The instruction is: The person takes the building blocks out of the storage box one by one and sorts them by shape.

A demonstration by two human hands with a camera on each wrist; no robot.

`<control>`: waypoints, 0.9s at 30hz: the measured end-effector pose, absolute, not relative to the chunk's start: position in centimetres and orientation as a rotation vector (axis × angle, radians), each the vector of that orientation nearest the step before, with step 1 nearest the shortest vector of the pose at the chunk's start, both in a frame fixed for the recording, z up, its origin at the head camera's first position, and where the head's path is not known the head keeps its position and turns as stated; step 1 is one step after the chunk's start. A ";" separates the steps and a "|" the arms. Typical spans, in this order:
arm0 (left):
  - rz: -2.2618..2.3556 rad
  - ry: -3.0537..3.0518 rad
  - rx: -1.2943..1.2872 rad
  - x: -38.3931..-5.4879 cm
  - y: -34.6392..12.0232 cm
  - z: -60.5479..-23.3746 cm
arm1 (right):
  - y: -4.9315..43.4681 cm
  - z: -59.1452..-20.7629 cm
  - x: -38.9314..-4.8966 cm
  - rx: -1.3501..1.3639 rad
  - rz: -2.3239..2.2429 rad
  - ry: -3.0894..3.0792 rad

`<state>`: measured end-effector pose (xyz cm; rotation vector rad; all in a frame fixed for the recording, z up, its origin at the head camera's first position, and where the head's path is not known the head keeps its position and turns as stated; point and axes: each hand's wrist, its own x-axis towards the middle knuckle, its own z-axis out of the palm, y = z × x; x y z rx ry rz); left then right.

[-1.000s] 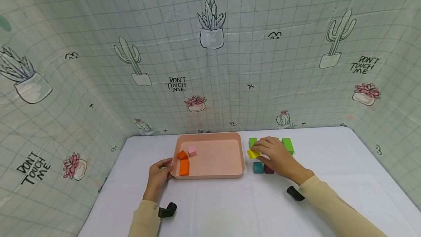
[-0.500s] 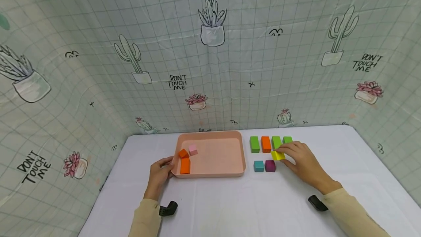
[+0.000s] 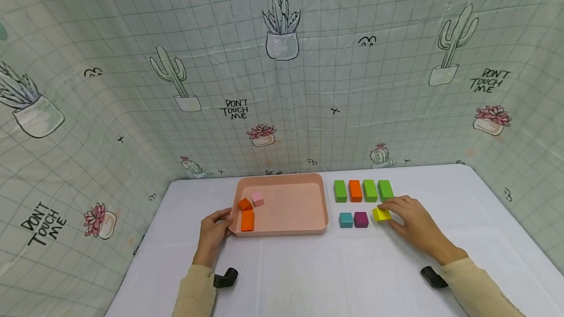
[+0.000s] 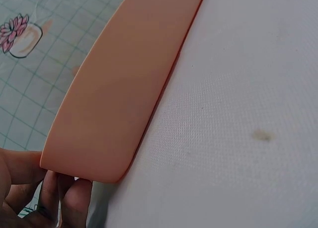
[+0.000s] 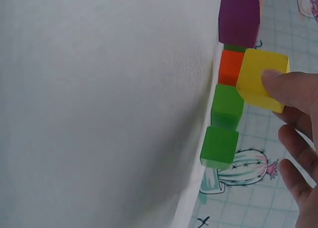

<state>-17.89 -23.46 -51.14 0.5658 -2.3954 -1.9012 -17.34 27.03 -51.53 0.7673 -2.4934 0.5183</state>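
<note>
My right hand [image 3: 412, 222] pinches a yellow cube [image 3: 381, 215] between thumb and fingers, at the right end of the front row of blocks. Beside it in that row sit a purple cube [image 3: 361, 219] and a teal cube [image 3: 345, 220]. In the right wrist view the thumb lies on the face of the yellow cube [image 5: 262, 79]. On the other side, my left hand [image 3: 213, 235] grips the left edge of a shallow pink tray [image 3: 282, 232]. The left wrist view shows its fingers at the corner of the tray [image 4: 114, 89].
Inside the tray lie an orange block [image 3: 247, 220], a smaller orange block [image 3: 245, 204] and a pink cube [image 3: 257, 199]. The back row holds an orange block [image 3: 355, 191] among green blocks [image 3: 340, 191]. A patterned cloth [image 3: 308, 87] rises behind the white table [image 3: 308, 273].
My right hand has carried the yellow cube rightward from beside the tray, then slightly nearer, to the right of the purple cube. My left hand stays at the tray's edge.
</note>
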 end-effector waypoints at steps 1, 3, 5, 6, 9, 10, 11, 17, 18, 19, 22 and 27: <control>-1.902 -2.395 0.567 -17.9 -23.5 -51.1 | 27.0 -51.5 -17.3 0.764 0.518 -2.504; -1.904 -2.395 0.568 -17.9 -23.5 -51.2 | 27.0 -51.6 -17.2 0.759 0.522 -2.523; -1.908 -2.393 0.566 -17.9 -23.4 -51.1 | 26.9 -51.6 -17.2 0.760 0.518 -2.539; -1.911 -2.391 0.569 -17.9 -23.4 -51.1 | 26.9 -51.6 -17.2 0.764 0.517 -2.545; -1.922 -2.382 0.565 -17.9 -23.4 -51.1 | 26.8 -51.6 -17.3 0.780 0.510 -2.563; -1.925 -2.379 0.564 -17.9 -23.4 -51.0 | 26.7 -51.5 -17.3 0.782 0.507 -2.572; -1.927 -2.377 0.565 -17.9 -23.4 -51.0 | 26.7 -51.5 -17.3 0.782 0.505 -2.584; -1.925 -2.372 0.567 -18.0 -23.5 -51.0 | 26.4 -51.4 -17.5 0.763 0.494 -2.675; -1.926 -2.370 0.567 -18.0 -23.5 -51.0 | 26.4 -51.3 -17.5 0.761 0.492 -2.686; -1.926 -2.367 0.570 -18.0 -23.5 -51.0 | 26.3 -51.3 -17.5 0.759 0.488 -2.694; -1.929 -2.361 0.568 -18.0 -23.5 -51.1 | 26.3 -51.3 -17.6 0.753 0.488 -2.716; -1.937 -2.354 0.570 -18.1 -23.6 -51.2 | 26.2 -51.3 -17.7 0.744 0.502 -2.749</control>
